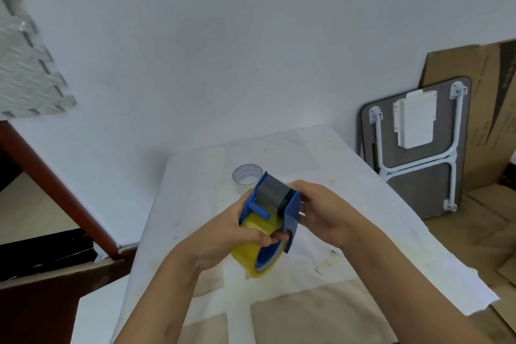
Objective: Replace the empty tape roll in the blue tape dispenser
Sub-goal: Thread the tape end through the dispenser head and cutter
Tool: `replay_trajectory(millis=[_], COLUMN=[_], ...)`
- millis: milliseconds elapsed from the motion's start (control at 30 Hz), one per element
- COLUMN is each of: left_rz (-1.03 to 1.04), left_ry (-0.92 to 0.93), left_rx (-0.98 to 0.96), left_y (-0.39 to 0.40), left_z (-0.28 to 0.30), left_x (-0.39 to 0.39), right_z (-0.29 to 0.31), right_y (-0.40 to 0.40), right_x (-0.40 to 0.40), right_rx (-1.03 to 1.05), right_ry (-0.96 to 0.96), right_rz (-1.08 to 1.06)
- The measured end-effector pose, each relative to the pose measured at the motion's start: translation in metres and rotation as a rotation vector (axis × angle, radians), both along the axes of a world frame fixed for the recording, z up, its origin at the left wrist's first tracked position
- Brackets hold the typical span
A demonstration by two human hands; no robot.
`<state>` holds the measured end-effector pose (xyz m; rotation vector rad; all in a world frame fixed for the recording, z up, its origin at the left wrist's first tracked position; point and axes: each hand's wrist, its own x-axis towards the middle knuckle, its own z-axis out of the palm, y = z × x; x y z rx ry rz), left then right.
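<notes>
Mid-frame, your left hand (223,234) grips glossy yellow tape (248,257); your right hand (321,215) clasps the blue plastic dispenser (291,213).

A plain spare room or storeroom, used as a makeshift work corner. Bare white walls (223,36) meet behind a tabletop (349,176) covered in stained white paper. A folded table (418,148) leans against flattened cardboard sheets (491,109), and more cardboard (488,212) lies on the floor.

Head view looks down, close over table (349,176).
</notes>
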<state>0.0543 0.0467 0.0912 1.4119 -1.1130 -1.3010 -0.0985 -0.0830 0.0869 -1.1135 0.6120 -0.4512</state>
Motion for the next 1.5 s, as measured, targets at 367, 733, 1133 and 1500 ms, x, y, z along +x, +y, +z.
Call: replay_trajectory(millis=[367, 733, 1133, 1500], left_rz=[0.008, -0.064, 0.017, 0.323], left_ry=[0.060, 0.361, 0.417, -0.274], left_rx=[-0.048, -0.075, -0.106, -0.122], left_y=[-0.005, -0.006, -0.012, -0.012], left_z=[0.005, 0.010, 0.009, 0.027], left_x=[0.000, 0.006, 0.011, 0.020], right_z=[-0.007, 0.003, 0.002, 0.000], right_y=[0.002, -0.009, -0.010, 0.006], right_x=[0.004, 0.004, -0.002, -0.002], right_rx=[0.096, 0.013, 0.126, 0.006], right_ry=[-0.019, 0.030, 0.136, 0.081], right_rz=[-0.005, 0.256, 0.366, 0.127])
